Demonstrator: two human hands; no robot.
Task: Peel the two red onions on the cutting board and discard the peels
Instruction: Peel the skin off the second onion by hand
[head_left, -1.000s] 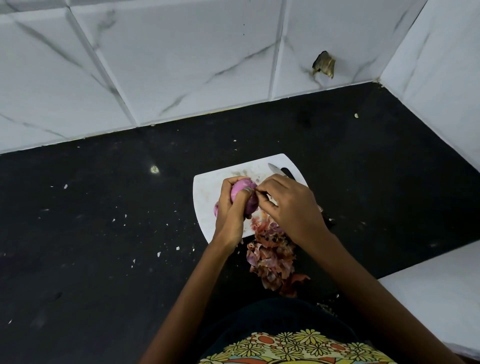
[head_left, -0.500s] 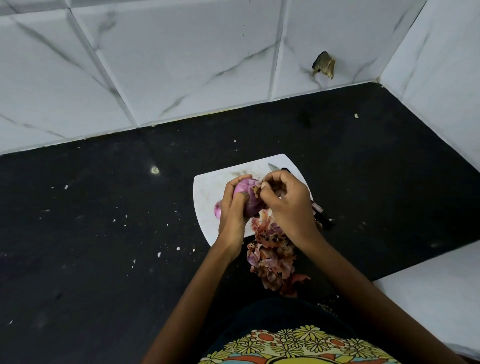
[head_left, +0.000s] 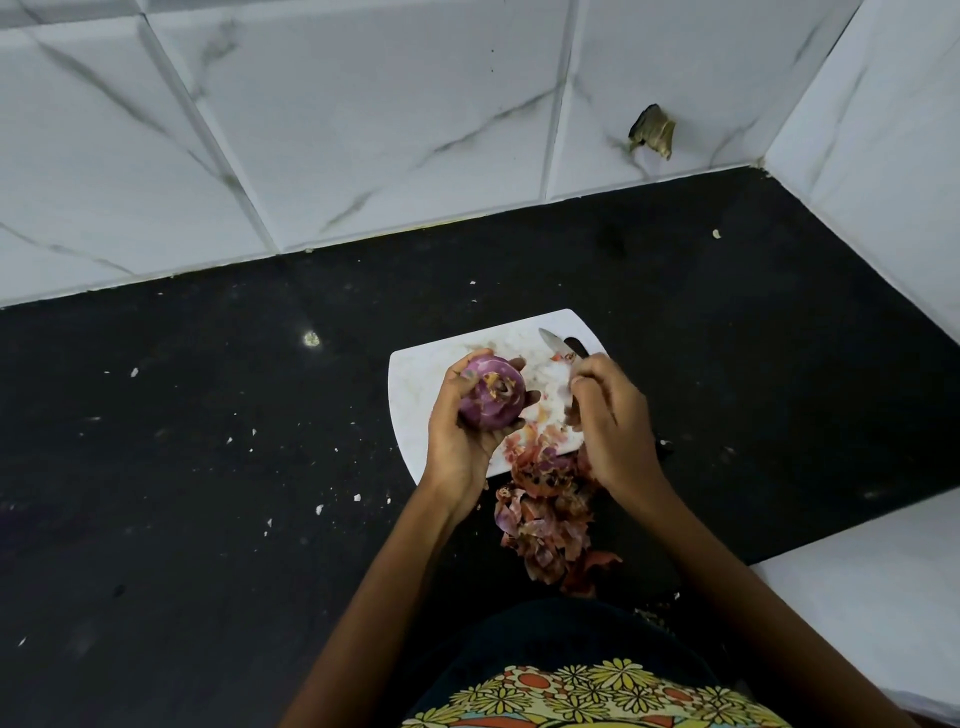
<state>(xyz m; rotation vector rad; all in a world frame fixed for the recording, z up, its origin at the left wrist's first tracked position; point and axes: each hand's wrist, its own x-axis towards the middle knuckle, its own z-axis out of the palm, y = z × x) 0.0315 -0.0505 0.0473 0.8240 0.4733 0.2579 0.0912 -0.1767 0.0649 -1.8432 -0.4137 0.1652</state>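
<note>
**Hands part; onion turned end-up for checking**

Since the earlier frame the two hands have come apart: the left hand (head_left: 465, 431) has turned the red onion (head_left: 492, 397) so its trimmed end faces the camera, and the right hand (head_left: 605, 415) has drawn off toward three o'clock.

Left to right: the left fingers curl round the onion, held above the nine o'clock half of the white cutting board (head_left: 415, 379). The right fingers are bunched; whether they pinch a scrap cannot be told. A knife (head_left: 561, 345) lies at the board's one o'clock corner. The peel pile (head_left: 545, 519) spills off its six o'clock edge onto the black counter (head_left: 208, 441).

Remaining skin at the root end probably lifts best by thumbnail, working outward. A second onion is not visible. Open counter lies at nine o'clock; walls close off twelve and three.
</note>
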